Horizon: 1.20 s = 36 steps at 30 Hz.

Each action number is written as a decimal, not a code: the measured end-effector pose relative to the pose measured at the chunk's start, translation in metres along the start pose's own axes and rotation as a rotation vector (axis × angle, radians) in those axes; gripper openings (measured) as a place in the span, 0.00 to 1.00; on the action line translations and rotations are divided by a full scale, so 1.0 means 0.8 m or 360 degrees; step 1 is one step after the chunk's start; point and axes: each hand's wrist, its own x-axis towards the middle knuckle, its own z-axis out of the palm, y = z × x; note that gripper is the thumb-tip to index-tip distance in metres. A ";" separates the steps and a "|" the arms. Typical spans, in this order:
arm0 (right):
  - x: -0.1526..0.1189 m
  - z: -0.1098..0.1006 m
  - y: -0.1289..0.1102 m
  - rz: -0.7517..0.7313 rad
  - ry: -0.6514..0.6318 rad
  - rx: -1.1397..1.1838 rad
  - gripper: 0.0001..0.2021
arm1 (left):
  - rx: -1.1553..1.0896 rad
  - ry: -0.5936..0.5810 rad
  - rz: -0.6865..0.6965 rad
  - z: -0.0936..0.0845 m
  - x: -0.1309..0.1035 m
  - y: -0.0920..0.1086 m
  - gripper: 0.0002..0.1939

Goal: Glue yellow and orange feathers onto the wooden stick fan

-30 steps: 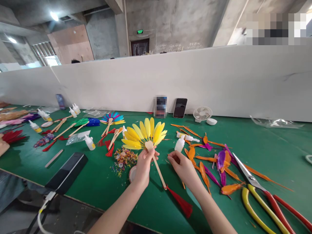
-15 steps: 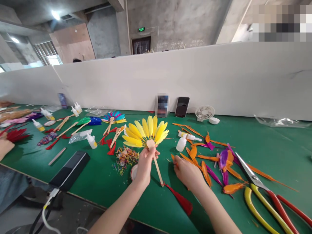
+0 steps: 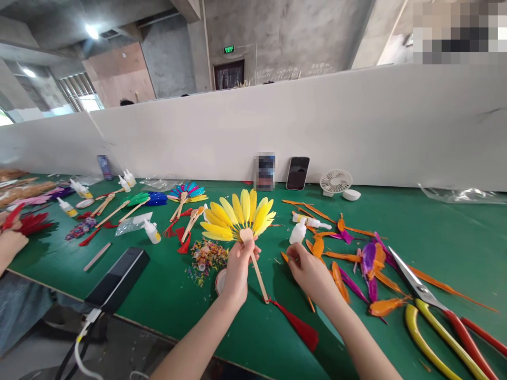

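Observation:
My left hand (image 3: 238, 266) is closed round the handle of a yellow feather fan (image 3: 238, 211), just below its heart-shaped wooden piece. The fan stands nearly upright above the table, and a red tassel (image 3: 303, 328) hangs from the handle's lower end. My right hand (image 3: 309, 269) is loosely curled and looks unladen, its fingertips partly hidden. Beneath it an orange feather (image 3: 284, 257) lies on the table, its middle covered. Just beyond the fingers stands a white glue bottle (image 3: 298, 232).
Orange and purple feathers (image 3: 370, 258) lie right, beside large scissors (image 3: 423, 293). A petal pile (image 3: 208, 257) and black power bank (image 3: 118, 278) are left. Other feather fans (image 3: 184, 196) lie farther back. A phone (image 3: 298, 173) leans on the partition. Another person's hand (image 3: 11, 245) holds red feathers.
My right hand has shifted away from the orange feather's tip, up toward the glue bottle. The feather stays on the table. My left hand keeps its hold on the fan.

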 end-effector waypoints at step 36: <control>-0.016 0.006 -0.035 -0.0039 -0.0713 0.1106 0.18 | 0.0246 -0.0039 0.0158 0.003 0.000 -0.003 0.15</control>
